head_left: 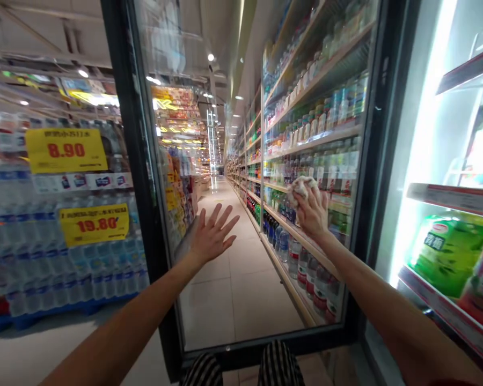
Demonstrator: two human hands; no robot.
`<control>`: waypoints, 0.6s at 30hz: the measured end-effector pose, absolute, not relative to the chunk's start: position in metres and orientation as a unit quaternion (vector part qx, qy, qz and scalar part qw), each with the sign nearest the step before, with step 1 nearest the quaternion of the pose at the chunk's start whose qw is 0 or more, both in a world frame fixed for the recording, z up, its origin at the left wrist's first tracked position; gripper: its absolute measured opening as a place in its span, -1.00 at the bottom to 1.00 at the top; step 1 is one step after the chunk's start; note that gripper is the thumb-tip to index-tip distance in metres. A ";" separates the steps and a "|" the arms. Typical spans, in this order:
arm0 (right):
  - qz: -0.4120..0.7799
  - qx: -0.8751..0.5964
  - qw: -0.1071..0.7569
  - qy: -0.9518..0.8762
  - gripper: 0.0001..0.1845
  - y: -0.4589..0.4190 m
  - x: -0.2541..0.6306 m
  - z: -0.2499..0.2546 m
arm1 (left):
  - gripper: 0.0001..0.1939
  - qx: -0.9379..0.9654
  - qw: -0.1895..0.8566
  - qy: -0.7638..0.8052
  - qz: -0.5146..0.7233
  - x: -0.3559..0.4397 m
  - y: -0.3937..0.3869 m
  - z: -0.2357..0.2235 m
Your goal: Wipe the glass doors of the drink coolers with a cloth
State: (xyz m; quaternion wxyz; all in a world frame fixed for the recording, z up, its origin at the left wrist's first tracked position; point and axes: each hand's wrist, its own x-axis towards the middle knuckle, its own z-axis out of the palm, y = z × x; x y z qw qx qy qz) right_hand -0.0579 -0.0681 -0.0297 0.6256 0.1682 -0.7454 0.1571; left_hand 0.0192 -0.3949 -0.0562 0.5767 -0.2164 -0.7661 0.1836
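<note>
Right hand (312, 214) presses crumpled white cloth (301, 187) on glass cooler door (241, 300), grip closed round it. Left hand (213, 236) flat on glass, fingers spread, holding nothing. Yellow tags read 8.90 (66, 150), 19.80 (94, 224).

Upper yellow price sign (66, 150) far left reads 8.90, lower yellow price sign (94, 224) beneath reads 19.80, green packs (446, 252) near right carry unreadable white characters

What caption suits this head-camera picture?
Right hand presses a cloth to an open fridge door; left hand flat on the glass.

A supermarket: long drink shelves (306, 145), yellow price tags (66, 150), a lit cooler (446, 214).
</note>
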 end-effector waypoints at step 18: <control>0.297 -0.061 0.658 -0.689 -0.46 -0.041 -0.067 -0.014 | -0.37 -0.220 0.580 -0.762 0.185 0.019 -0.395 -0.057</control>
